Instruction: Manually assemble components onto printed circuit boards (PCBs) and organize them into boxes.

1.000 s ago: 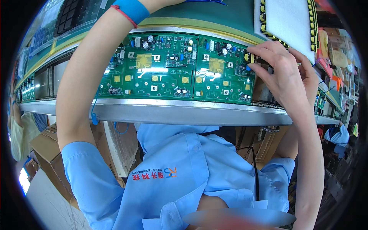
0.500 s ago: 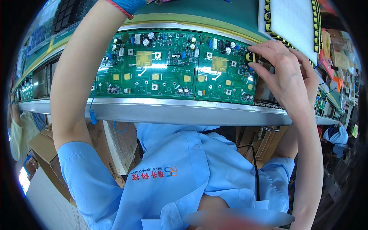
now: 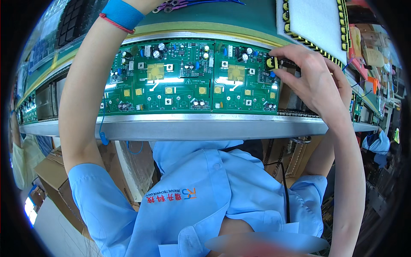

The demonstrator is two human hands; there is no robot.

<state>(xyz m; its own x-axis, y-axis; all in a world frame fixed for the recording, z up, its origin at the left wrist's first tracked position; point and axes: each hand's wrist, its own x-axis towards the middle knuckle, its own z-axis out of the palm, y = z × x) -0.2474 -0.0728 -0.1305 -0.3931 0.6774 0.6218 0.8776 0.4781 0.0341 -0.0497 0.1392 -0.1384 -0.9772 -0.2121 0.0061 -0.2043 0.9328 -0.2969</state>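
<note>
My right hand (image 3: 310, 75) is closed in a pinch, thumb and forefinger on a small black and yellow transformer (image 3: 272, 63). The transformer sits at the upper right part of a green circuit board (image 3: 220, 81); whether it is fully seated I cannot tell. A second green circuit board (image 3: 180, 75) lies directly left of it, with capacitors and yellow square patches on both. Past the boards, at the top edge, my left hand (image 3: 149, 3) is mostly cut off and its fingers are out of sight. Beside it lie purple and blue wires (image 3: 171, 6) with ring terminals.
A metal rail (image 3: 205, 125) runs along the near side of the boards. At the far right, a white foam sheet (image 3: 310, 25) is edged with several black and yellow transformers. A blue coiled cord (image 3: 103, 138) hangs over the rail. Cardboard boxes (image 3: 51, 171) stand below left.
My left wrist has come nearer, showing more of the blue band and the wires beside it. My right hand keeps its pinch on the transformer. The whole view has shifted slightly.
</note>
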